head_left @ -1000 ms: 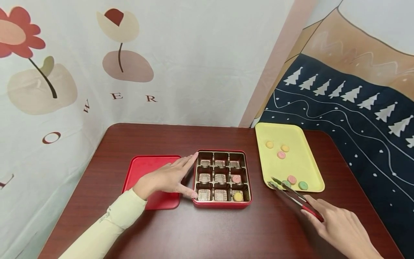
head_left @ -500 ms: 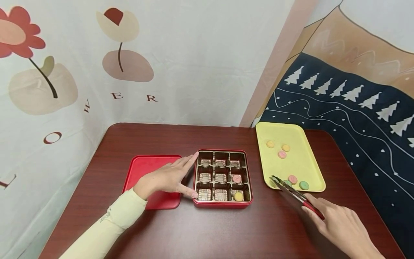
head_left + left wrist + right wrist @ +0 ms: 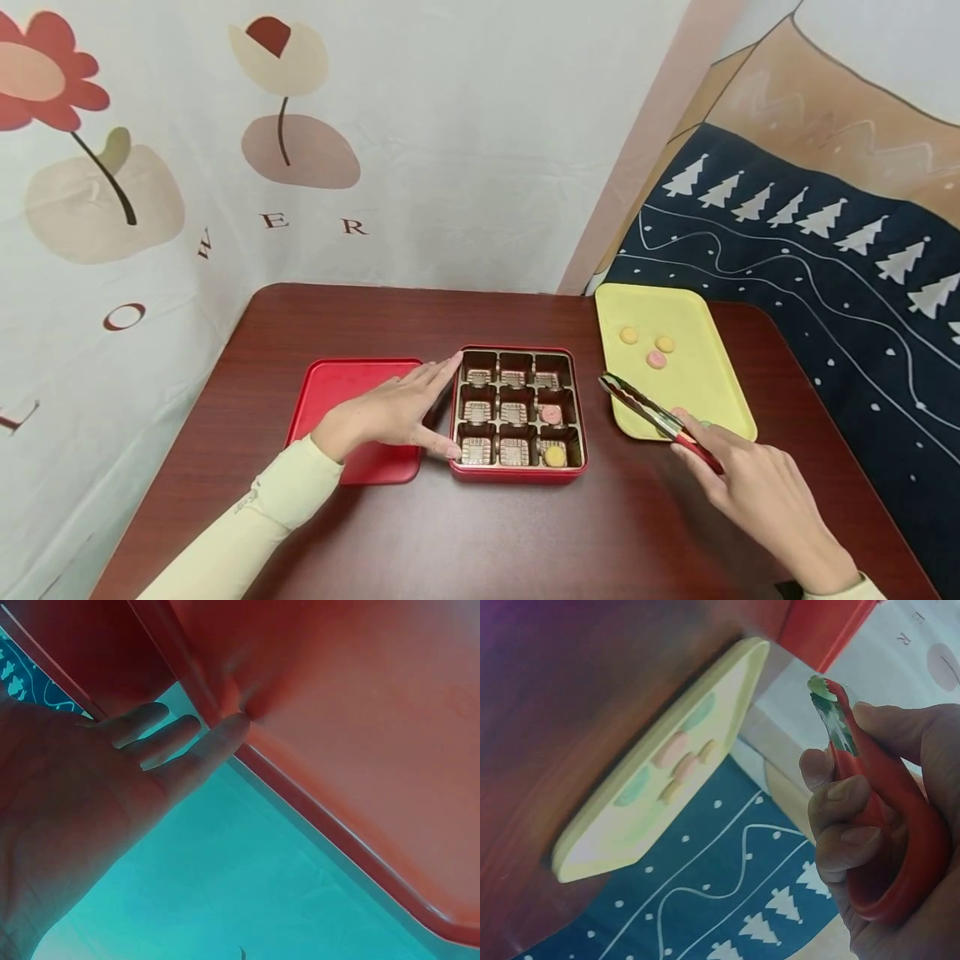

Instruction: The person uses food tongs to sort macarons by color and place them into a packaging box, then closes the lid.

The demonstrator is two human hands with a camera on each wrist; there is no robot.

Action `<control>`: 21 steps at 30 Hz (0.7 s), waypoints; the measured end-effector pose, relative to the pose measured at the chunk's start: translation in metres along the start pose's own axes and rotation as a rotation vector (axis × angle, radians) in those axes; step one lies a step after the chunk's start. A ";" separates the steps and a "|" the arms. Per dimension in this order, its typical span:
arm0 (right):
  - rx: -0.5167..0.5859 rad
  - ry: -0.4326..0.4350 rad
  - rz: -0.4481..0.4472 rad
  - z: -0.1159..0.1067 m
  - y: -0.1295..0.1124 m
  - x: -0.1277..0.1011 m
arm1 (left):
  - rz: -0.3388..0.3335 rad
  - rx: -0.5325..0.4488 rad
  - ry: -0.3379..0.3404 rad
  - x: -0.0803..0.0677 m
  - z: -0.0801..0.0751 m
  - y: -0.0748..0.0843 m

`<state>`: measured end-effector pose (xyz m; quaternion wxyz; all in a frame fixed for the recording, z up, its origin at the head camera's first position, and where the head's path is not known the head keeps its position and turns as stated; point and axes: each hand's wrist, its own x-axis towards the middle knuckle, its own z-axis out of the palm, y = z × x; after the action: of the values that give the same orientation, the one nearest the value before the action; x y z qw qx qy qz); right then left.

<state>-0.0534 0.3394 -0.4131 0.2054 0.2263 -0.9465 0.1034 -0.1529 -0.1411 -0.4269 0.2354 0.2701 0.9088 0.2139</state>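
My left hand (image 3: 382, 414) rests at the left side of a red box (image 3: 517, 476), its fingers stretched out along the edge. Inside, the box has a brown compartment insert. A pink macaron (image 3: 551, 414) sits in the right middle compartment and a yellow macaron (image 3: 555, 456) in the front right one. My right hand (image 3: 750, 487) grips red-handled tongs (image 3: 697, 451), their tips over the left edge of the yellow tray (image 3: 701, 367). In the right wrist view, a small green macaron (image 3: 821, 686) shows between the tong tips.
Several macarons lie on the tray, including a pink one (image 3: 656, 359) and a yellow one (image 3: 664, 343). Its front end is partly hidden by the right hand. A red lid (image 3: 322, 408) lies left of the box, under the left hand. Printed cloth hangs behind the table.
My right hand has moved the tongs up and left, from the tray's front left corner to beyond its left edge, carrying the green macaron. The left hand and the box have stayed put.
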 end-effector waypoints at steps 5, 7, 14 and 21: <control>0.024 0.003 -0.034 0.006 -0.006 0.018 | -0.002 0.002 -0.001 0.001 0.000 -0.001; 0.037 0.003 -0.055 0.009 -0.009 0.025 | -0.007 0.004 -0.002 0.000 0.000 -0.001; 0.055 -0.019 -0.107 0.019 -0.018 0.043 | -0.016 0.003 -0.001 0.000 0.002 -0.001; 0.054 -0.058 -0.078 0.026 -0.023 0.047 | -0.019 0.021 -0.006 0.002 0.001 -0.001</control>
<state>-0.0895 0.2940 -0.4132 0.1757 0.2715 -0.9394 0.1140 -0.1544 -0.1398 -0.4288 0.2374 0.2647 0.9127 0.2014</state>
